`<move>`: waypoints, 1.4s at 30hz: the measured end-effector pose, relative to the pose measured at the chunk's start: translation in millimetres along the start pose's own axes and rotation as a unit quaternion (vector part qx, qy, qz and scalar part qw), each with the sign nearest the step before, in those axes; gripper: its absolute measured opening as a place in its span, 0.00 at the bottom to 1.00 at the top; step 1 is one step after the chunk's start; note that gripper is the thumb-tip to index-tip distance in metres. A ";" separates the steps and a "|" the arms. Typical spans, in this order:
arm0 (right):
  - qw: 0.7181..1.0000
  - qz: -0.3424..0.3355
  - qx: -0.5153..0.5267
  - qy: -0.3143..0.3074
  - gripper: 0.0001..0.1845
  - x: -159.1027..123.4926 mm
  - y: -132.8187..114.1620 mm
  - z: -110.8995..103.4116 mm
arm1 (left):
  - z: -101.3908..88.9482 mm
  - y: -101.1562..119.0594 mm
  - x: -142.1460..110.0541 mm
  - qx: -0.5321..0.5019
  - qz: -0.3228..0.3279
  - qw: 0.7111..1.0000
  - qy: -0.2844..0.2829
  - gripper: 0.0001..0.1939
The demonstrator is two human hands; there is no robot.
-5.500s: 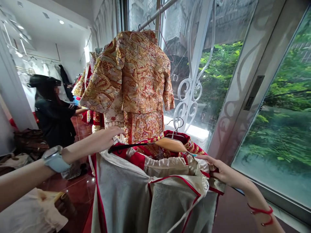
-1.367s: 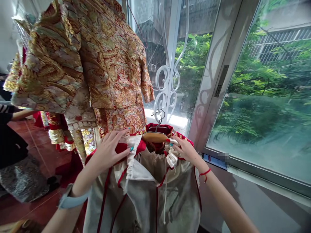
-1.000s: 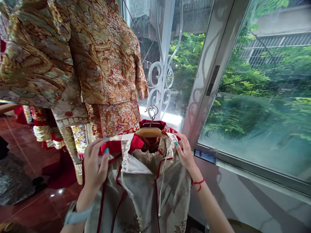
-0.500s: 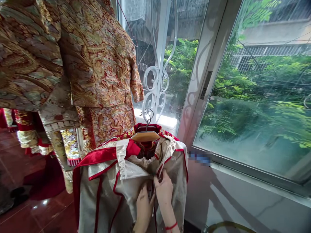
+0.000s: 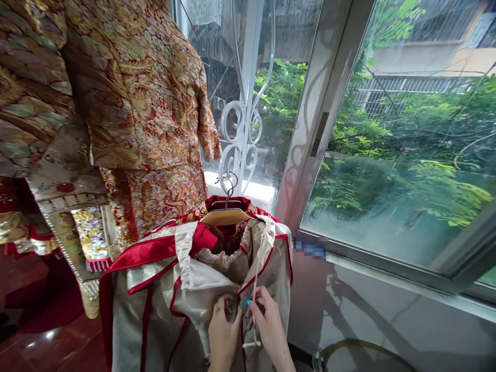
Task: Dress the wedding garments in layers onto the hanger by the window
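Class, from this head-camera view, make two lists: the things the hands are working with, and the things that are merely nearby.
Working with: left hand; right hand; cream cover with red trim; white cord; wooden hanger.

Merely nearby: gold-and-red embroidered jacket; white scrollwork window grille; red tiled floor.

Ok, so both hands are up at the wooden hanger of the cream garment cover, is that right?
Not quite: the head view shows the left hand and right hand low on the cream garment cover, at its white cord, below the wooden hanger.
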State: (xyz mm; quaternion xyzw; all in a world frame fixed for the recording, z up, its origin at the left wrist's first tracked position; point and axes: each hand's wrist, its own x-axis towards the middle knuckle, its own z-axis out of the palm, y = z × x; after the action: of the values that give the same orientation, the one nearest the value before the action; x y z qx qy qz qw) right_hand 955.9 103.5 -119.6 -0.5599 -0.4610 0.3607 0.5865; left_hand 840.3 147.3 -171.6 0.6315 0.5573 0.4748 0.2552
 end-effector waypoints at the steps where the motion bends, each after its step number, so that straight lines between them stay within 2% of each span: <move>1: 1.000 0.001 -0.024 0.013 0.10 -1.2 -0.7 -0.1 | 0.4 2.4 2.8 0.002 -0.011 1.000 0.005 0.22; 4: 0.985 -0.036 -0.134 0.100 0.11 -5.6 -2.7 -8.4 | 0.3 9.2 12.9 0.007 -0.025 0.999 -0.027 0.26; 7: 0.950 -0.081 -0.214 0.212 0.15 -11.9 -7.8 -17.0 | -1.1 12.4 24.0 -0.001 -0.057 0.995 -0.078 0.25; 9: 0.938 -0.079 -0.231 0.245 0.14 -15.1 -12.1 -15.7 | -0.5 12.0 31.2 -0.029 -0.064 0.993 -0.091 0.27; 10: 0.942 -0.068 -0.230 0.233 0.13 -15.5 -13.7 -12.4 | 0.4 11.5 34.4 -0.047 -0.059 0.993 -0.094 0.27; 13: 0.965 -0.031 -0.222 0.136 0.13 -9.6 -14.0 4.7 | 4.2 10.8 42.1 -0.076 -0.043 0.990 -0.108 0.27; 15: 0.963 -0.005 -0.251 0.101 0.14 -0.4 -9.4 17.7 | 5.4 11.9 45.2 -0.069 -0.034 0.989 -0.125 0.25; 18: 0.946 0.027 -0.308 0.100 0.15 15.6 2.1 32.3 | 3.1 15.0 47.5 -0.033 -0.033 0.990 -0.133 0.22; 21: 0.949 0.007 -0.296 0.109 0.16 27.5 12.6 36.5 | -1.6 18.2 49.4 0.012 -0.040 0.988 -0.146 0.18; 24: 0.962 -0.047 -0.255 0.091 0.19 33.6 16.5 29.6 | -5.7 21.6 52.5 0.047 -0.050 0.984 -0.165 0.16; 28: 0.964 -0.105 -0.244 0.007 0.18 33.5 14.9 10.6 | -9.6 25.0 55.1 0.058 -0.053 0.980 -0.183 0.16; 33: 0.978 -0.100 -0.183 -0.035 0.17 14.6 13.0 -7.4 | -11.7 21.2 35.4 -0.019 -0.037 0.977 -0.208 0.19; 38: 0.981 -0.066 -0.152 -0.104 0.18 -5.2 0.1 -18.7 | -12.1 19.2 7.0 -0.191 -0.119 0.952 -0.206 0.30; 42: 0.978 -0.059 -0.171 -0.108 0.15 -11.8 3.0 -18.5 | -18.5 28.8 6.9 -0.232 -0.165 0.933 -0.221 0.29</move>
State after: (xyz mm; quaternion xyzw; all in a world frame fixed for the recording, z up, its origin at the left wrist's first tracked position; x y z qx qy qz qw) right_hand 970.0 86.8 -123.2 -0.5812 -0.6087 0.3001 0.4491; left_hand 836.8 142.8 -137.2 0.5430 0.4573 0.3909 0.5858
